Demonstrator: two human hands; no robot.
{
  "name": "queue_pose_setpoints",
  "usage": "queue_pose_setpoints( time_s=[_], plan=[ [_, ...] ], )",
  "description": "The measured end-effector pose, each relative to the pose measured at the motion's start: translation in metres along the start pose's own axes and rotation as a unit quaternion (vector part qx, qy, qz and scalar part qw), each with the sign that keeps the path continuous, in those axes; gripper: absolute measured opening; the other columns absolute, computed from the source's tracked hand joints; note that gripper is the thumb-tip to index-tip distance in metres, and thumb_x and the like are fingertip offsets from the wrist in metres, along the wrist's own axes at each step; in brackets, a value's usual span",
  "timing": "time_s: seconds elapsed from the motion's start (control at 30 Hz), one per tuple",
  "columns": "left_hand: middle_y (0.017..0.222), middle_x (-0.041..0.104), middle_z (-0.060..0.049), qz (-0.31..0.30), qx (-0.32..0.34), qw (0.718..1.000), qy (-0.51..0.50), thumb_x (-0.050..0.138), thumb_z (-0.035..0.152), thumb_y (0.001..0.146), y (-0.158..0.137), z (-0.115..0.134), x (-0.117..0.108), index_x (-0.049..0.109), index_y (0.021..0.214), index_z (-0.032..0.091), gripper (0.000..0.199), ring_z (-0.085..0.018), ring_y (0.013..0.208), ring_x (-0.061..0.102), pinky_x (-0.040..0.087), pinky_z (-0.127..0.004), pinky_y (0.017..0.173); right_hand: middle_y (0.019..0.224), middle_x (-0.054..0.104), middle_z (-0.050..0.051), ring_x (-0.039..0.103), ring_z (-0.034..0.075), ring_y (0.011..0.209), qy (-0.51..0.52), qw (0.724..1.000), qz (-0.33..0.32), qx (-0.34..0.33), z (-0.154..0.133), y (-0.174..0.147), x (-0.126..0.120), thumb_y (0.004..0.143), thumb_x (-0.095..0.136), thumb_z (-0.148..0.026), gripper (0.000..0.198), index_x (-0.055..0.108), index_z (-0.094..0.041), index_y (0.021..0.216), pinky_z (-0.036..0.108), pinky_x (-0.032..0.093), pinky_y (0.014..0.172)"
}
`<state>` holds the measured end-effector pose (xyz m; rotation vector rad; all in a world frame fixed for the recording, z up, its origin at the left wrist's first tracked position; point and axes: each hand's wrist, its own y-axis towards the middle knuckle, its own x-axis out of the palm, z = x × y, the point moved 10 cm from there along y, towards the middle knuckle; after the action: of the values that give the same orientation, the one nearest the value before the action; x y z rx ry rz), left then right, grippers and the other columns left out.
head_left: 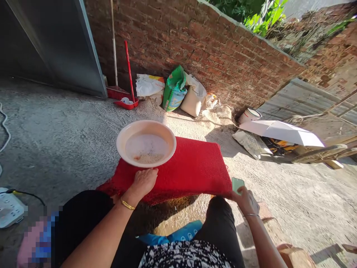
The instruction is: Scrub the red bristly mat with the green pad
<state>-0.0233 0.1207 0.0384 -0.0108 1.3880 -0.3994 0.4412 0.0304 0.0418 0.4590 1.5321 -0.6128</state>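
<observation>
The flat red carpeted board (189,167) lay low over the rough concrete floor (61,137), and everything else sat relative to it. On its far-left corner stood the wide cream plastic basin (146,143), holding foamy water and some pale grain, with part of its rim overhanging the board's edge; a nudge there could probably have tipped it and spilled the water onto the floor. The left hand (142,182) rested just at the basin's near rim, fingers curled loosely, its grip closed on nothing that showed. At the board's near-right corner the right hand (245,201) held a small pale-green phone (237,184), fingers wrapped round its lower part; so close to the water and above hard concrete, a slack grip likely risked a wet or cracked phone.
</observation>
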Motion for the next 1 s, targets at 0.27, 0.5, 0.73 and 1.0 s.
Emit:
queue_pose_setpoints(
  time_s=[0.27, 0.5, 0.73, 1.0],
  plan=[
    [0.101, 0.059, -0.009, 0.119, 0.158, 0.980, 0.001, 0.036, 0.023, 0.096, 0.007, 0.044, 0.000, 0.062, 0.101, 0.018, 0.027, -0.021, 0.096, 0.058, 0.047, -0.034, 0.083, 0.103, 0.055, 0.005, 0.054, 0.020, 0.099, 0.117, 0.925, 0.043, -0.358, -0.245, -0.086, 0.009, 0.083, 0.061, -0.041, 0.030, 0.058, -0.027, 0.110, 0.027, 0.040, 0.080],
    [0.105, 0.057, -0.009, 0.170, 0.200, 0.965, -0.018, 0.040, 0.027, 0.096, 0.008, 0.058, 0.004, 0.061, 0.106, 0.018, 0.025, -0.022, 0.105, 0.051, 0.043, -0.038, 0.094, 0.103, 0.053, 0.004, 0.055, 0.019, 0.096, 0.099, 0.946, 0.003, -0.309, -0.228, -0.049, 0.024, 0.085, 0.059, -0.047, 0.035, 0.059, -0.030, 0.115, 0.026, 0.041, 0.076],
    [0.099, 0.057, -0.009, 0.138, 0.223, 0.965, 0.025, 0.038, 0.023, 0.096, -0.001, 0.076, 0.009, 0.062, 0.096, 0.018, 0.024, -0.023, 0.098, 0.051, 0.041, -0.039, 0.087, 0.106, 0.054, 0.010, 0.059, 0.024, 0.094, 0.074, 0.997, 0.009, -0.025, -0.046, 0.039, 0.004, 0.085, 0.054, -0.047, 0.043, 0.057, -0.025, 0.122, 0.034, 0.043, 0.080],
    [0.089, 0.058, -0.007, 0.121, 0.308, 0.941, 0.066, 0.034, 0.020, 0.097, -0.030, 0.103, 0.013, 0.058, 0.090, 0.019, 0.024, -0.022, 0.086, 0.052, 0.038, -0.038, 0.077, 0.104, 0.054, 0.006, 0.060, 0.020, 0.088, 0.147, 0.981, 0.019, -0.123, -0.125, -0.005, -0.003, 0.081, 0.056, -0.053, 0.041, 0.059, -0.027, 0.113, 0.030, 0.043, 0.077]
  ],
)
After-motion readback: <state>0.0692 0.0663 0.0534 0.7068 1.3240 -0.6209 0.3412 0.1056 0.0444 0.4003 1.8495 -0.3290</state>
